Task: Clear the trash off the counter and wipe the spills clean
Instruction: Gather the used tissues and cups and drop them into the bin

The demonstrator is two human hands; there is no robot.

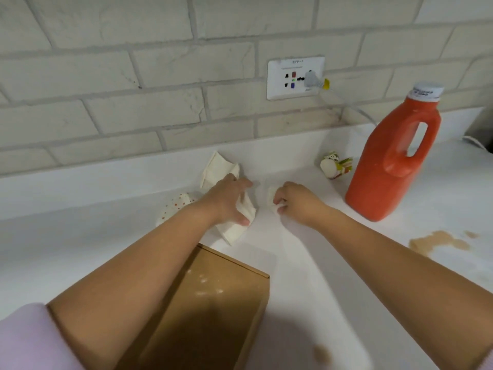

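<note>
Left hand (229, 201): fingers curled around a crumpled cream paper wrapper (234, 231), thumb pressed on its near end.
Wrapper axis: long side runs from the near end by the cardboard box (213, 303) back toward the wall; a second cream piece (217, 169) lies just beyond the knuckles.
Right hand (296, 201): fingers curled, pinching a small white paper wad (269, 197) on the white surface (106, 236).
Polka-dot paper cup (176, 206): on its side, partly hidden by the left forearm.
Striped paper cup (336, 165): on its side beside the red jug (394, 161), base facing left; its print is unreadable.
Spills: a brown puddle (437, 243) at right, a smaller spot (321, 353) near the front edge.
Writing: the jug cap label is blurred; the outlet plate (294, 77) text is too small to read.
</note>
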